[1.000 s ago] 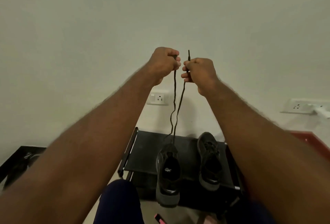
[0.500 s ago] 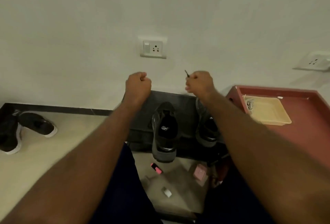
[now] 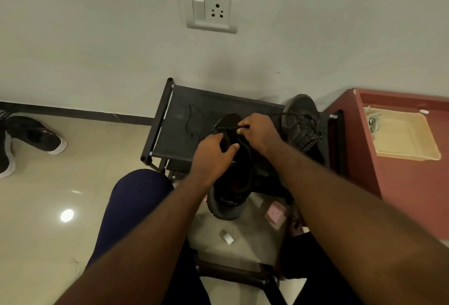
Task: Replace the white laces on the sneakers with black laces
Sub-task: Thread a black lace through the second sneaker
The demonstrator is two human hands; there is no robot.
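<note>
A dark sneaker (image 3: 230,183) lies on a black fabric-topped rack (image 3: 179,132), heel toward me and hanging over the front edge. My left hand (image 3: 213,156) grips the sneaker's tongue area, thumb across the top. My right hand (image 3: 257,132) pinches the black lace (image 3: 221,129) just above the eyelets. One loose end of the black lace (image 3: 192,122) trails over the rack to the left. A second dark sneaker (image 3: 303,122), laced in black, sits to the right on the rack.
A red-brown table (image 3: 401,183) at the right carries a beige tray (image 3: 403,134) with whitish cord in it. Another pair of dark shoes (image 3: 36,137) lies on the tiled floor at left. Small items, a pink box (image 3: 275,214) and a white piece (image 3: 227,236), lie on the floor below the rack.
Both hands came down from holding the lace ends high in front of the wall to the sneaker on the rack. The view tilted downward with them.
</note>
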